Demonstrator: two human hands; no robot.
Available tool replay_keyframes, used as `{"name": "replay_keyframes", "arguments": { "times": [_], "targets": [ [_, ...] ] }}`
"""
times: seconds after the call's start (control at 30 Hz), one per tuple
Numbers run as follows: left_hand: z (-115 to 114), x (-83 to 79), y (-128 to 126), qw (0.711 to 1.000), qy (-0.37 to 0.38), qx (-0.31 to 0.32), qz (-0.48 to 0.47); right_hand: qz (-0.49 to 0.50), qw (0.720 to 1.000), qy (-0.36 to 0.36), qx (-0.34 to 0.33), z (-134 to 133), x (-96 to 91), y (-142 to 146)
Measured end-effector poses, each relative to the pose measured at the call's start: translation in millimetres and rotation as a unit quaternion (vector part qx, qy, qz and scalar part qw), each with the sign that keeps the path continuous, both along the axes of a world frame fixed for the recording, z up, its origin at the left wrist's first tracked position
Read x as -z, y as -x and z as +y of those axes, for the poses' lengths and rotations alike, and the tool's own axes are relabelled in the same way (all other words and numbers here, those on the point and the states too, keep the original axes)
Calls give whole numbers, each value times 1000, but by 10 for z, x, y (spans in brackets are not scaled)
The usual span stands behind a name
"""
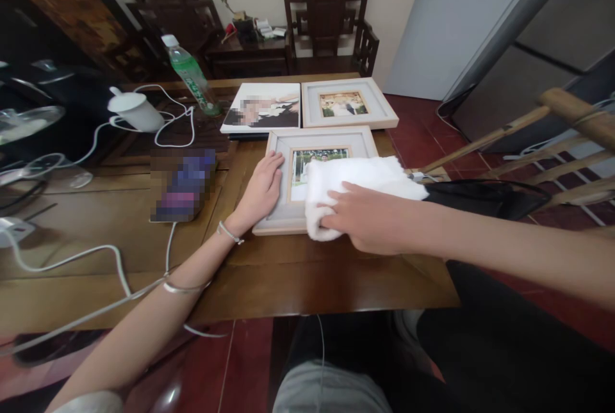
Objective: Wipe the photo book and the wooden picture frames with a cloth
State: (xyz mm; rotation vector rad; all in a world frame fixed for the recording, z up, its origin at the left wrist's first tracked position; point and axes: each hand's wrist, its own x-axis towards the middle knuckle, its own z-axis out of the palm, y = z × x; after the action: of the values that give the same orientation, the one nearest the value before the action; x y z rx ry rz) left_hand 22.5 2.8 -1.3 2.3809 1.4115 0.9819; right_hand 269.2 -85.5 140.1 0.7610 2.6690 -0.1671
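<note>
A picture frame (pixel 275 214) with a pale wooden edge and a grey mount lies flat near the table's front edge, a photo inside it. My left hand (pixel 259 189) rests on its left border with the fingers stretched out flat. In my right hand (pixel 358 218) is a folded white towel (pixel 375 176), pressed on the frame's right part with fingers bent over it. The towel covers part of the photo and most of the right border.
Behind lie a second frame (pixel 383 104) and a photo panel (pixel 240 96). To the left are a phone (pixel 182 186), a green-labelled bottle (pixel 188 72), a white lidded cup (pixel 137 111) and white cables (pixel 115 253). A wooden chair (pixel 567 109) stands at right.
</note>
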Motion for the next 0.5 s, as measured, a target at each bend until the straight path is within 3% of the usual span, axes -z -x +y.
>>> {"name": "replay_keyframes", "arguments": {
  "times": [0.13, 0.23, 0.37, 0.5],
  "targets": [
    [-11, -17, 11, 1000, 9, 1, -9, 13, 999, 19, -34, 78, 58, 341],
    [-17, -26, 31, 1000, 20, 13, -15, 48, 998, 8, -51, 108, 153, 414],
    [-8, -24, 56, 1000, 20, 24, -3, 53, 998, -4, -42, 51, 203, 202],
    [2, -19, 59, 999, 18, 23, 20, 28, 999, -15, 23, -86, 97, -216]
  ]
}}
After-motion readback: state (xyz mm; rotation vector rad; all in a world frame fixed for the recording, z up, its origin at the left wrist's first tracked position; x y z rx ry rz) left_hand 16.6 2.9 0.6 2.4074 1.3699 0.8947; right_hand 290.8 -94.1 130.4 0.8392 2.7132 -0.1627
